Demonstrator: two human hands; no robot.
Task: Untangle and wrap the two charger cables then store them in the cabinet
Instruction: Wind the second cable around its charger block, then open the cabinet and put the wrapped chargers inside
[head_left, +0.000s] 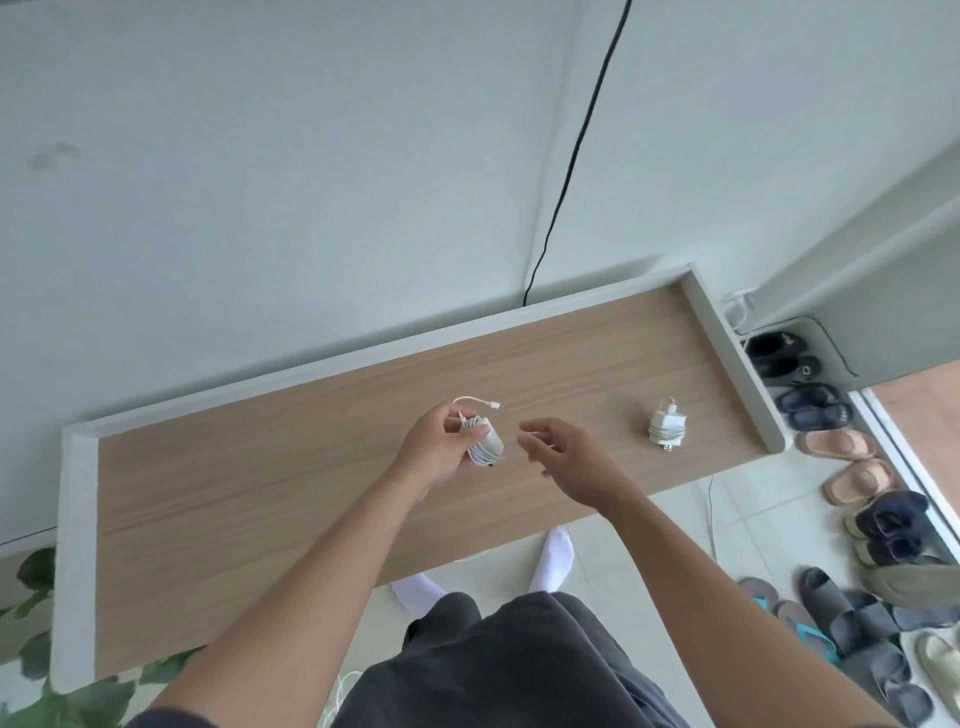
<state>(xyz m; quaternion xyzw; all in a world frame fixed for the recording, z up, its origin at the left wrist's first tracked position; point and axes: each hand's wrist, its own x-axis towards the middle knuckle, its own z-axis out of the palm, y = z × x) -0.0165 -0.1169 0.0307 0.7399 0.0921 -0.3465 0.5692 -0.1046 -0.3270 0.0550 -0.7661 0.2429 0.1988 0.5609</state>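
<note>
Being held above the tabletop (249, 499) in the left grip (434, 449): one charger (487, 441), its cable wound round the body. Fingers and thumb are being curled round the bundle, evidently so that the turns are being stopped from slipping. A short tail (475, 401) with a pinkish plug is sticking out free at the top. The winding is judged nearly done, the tail not yet being tucked in.

Right grip (566, 460): is being held open just beside the bundle, fingers loosely bent and holding nothing. It is seemingly being placed there so that the tail can be taken up.

Second charger (666, 423): is lying wrapped on the tabletop, well apart to the right and near the raised rim (737, 358). It is judged to be set aside as finished, out of the way of the working hands. No tangle is being shown between the two items.

Storage: no cabinet door or opening is being shown. Whether the tabletop is the cabinet's own top cannot be told.

Shoes (831, 467): are lying in a row on the floor at right.
</note>
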